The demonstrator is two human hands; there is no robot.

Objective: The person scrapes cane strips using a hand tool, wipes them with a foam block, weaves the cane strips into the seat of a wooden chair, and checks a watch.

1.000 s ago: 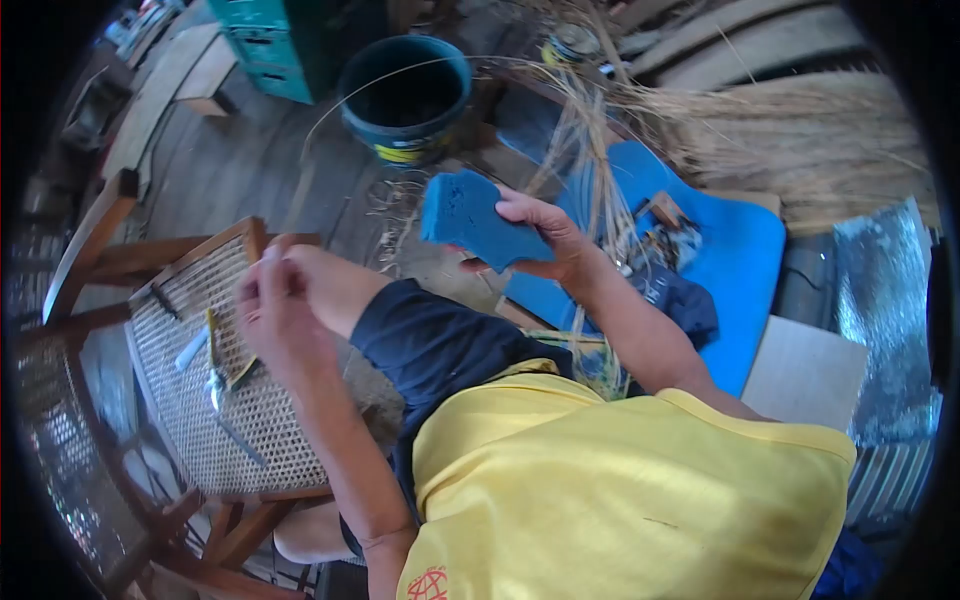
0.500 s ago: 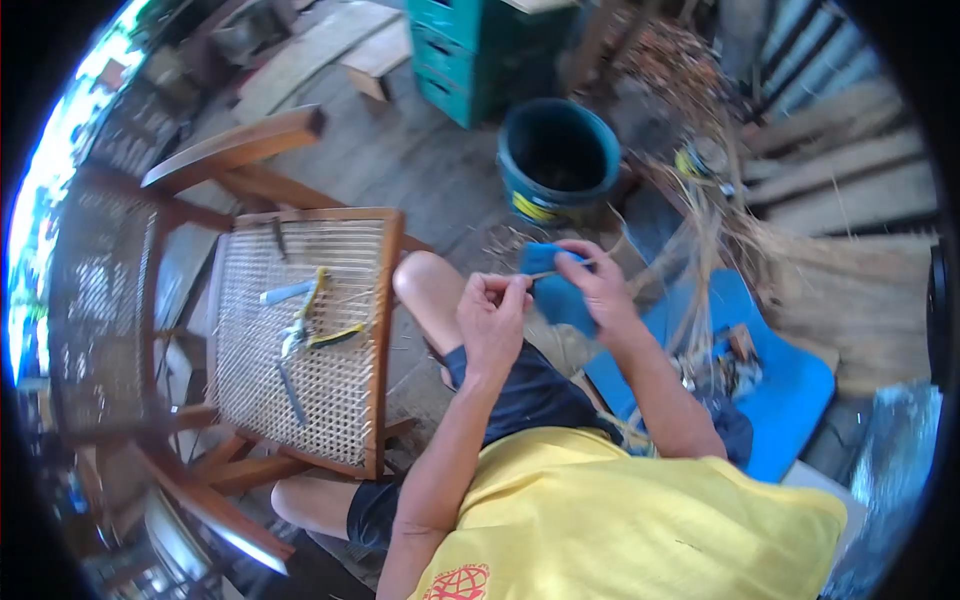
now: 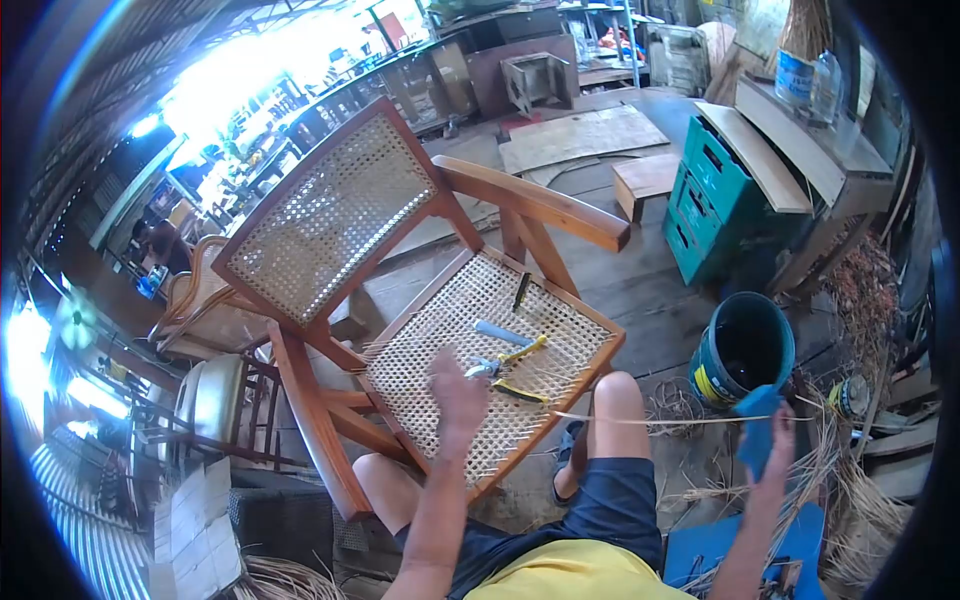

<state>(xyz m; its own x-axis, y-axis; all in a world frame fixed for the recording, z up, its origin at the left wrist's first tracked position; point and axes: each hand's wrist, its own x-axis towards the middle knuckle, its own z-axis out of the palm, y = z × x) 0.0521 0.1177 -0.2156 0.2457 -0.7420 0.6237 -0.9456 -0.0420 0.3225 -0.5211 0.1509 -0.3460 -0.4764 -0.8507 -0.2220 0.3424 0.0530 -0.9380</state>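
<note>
A wooden armchair (image 3: pixel 617 350) with a woven cane seat (image 3: pixel 420 400) stands in front of me. Over the seat, close to the pliers, is my left hand (image 3: pixel 460 397); motion blurs its fingers. The pliers (image 3: pixel 483 368) have yellow-and-black handles and lie on the weave beside a light-blue-handled tool (image 3: pixel 500 332). A small dark tool (image 3: pixel 521 291) rests nearer the seat's far side. Out to the right, my right hand (image 3: pixel 779 450) grips a blue cloth-like piece (image 3: pixel 757 432). A thin pale cane strip (image 3: pixel 660 421) runs from it leftward to the seat's front edge.
A dark green bucket (image 3: pixel 705 350) stands right of my knee, with stacked green crates (image 3: pixel 690 215) behind it. Loose cane strands (image 3: pixel 850 500) and a blue plastic piece (image 3: pixel 700 550) lie at lower right. Another chair (image 3: pixel 205 290) stands behind at left.
My view has swung up and left to face the chair. My hands, close together on the strip before, are now wide apart: left over the seat, right out with the blue piece.
</note>
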